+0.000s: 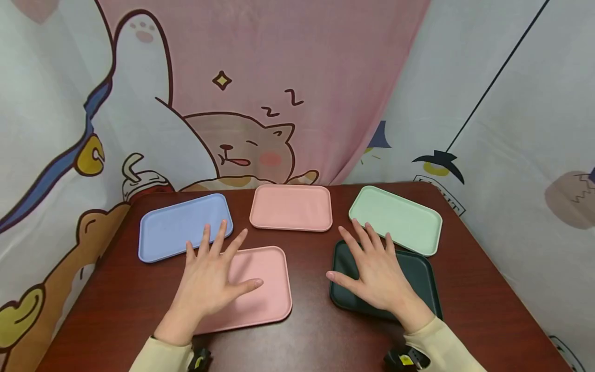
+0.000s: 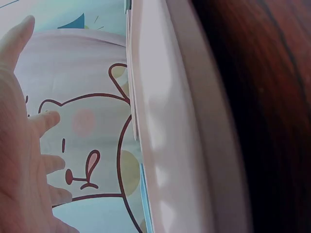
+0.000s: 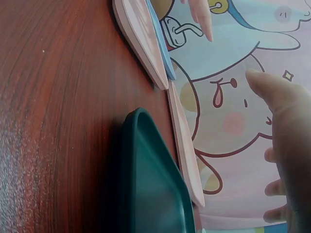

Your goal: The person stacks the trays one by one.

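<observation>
My left hand (image 1: 207, 281) is held with fingers spread above the near pink tray (image 1: 265, 284), palm down and holding nothing. In the left wrist view there is a gap between the left hand (image 2: 24, 145) and the tray (image 2: 170, 126). Over the dark green tray (image 1: 418, 274) hovers my right hand (image 1: 378, 276), its fingers also spread and nothing in it. The right wrist view likewise shows this hand (image 3: 291, 141) apart from the dark green tray (image 3: 158, 189). Part of each near tray is hidden by the hand and wrist above it.
Along the back of the brown wooden table (image 1: 307, 268) lie a blue tray (image 1: 181, 225), another pink tray (image 1: 291, 206) and a light green tray (image 1: 397, 214). Behind the table hangs a cartoon-printed curtain (image 1: 302, 62). A black device (image 1: 406, 357) sits at the right wrist.
</observation>
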Tool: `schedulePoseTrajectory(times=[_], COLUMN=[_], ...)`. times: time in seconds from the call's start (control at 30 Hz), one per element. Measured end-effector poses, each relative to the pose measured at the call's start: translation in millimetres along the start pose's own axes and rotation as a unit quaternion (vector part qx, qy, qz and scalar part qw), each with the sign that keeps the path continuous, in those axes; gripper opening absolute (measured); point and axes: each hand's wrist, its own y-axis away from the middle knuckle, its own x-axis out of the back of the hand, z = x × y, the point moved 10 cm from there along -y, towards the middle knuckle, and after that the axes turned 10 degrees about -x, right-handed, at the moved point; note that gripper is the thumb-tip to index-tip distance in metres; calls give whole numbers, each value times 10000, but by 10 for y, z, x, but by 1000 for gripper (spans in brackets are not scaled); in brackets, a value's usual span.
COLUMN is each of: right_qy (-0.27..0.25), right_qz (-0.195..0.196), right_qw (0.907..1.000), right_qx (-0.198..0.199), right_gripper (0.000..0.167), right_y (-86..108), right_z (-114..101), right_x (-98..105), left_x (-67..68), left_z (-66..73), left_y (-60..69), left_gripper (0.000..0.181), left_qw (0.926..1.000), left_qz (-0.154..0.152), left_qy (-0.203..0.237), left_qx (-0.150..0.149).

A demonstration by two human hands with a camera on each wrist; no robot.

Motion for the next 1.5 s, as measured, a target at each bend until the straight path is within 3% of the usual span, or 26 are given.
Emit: schedulePoseTrajectory(times=[0.43, 0.7, 0.9, 1.17, 1.5], right_qy=[-340, -888, -1184, -1521, -1954], right_qz=[103, -142, -258, -444, -567], right_qw=[9993, 9958, 9923, 9862, 9771], right_qx=[76, -161, -253, -489, -619], right_gripper=[96, 93, 91, 91, 88], right_y=[4, 2, 7, 14, 27], right_z=[-67, -83, -114, -140, -211], right_x=[40, 9, -10, -45, -81], left_x=[32, 57, 96, 100, 112], left_z=[-60, -124, -219, -359, -486], left_y=[62, 140, 241, 379, 513], left_gripper=[113, 106, 97, 93, 86], left_qw=[9999, 9978, 9922, 9865, 9738], left_qz=[15, 19, 52, 50, 116], left_qy=[147, 641, 1177, 1476, 2059], left_qx=[86, 177, 410, 704, 957])
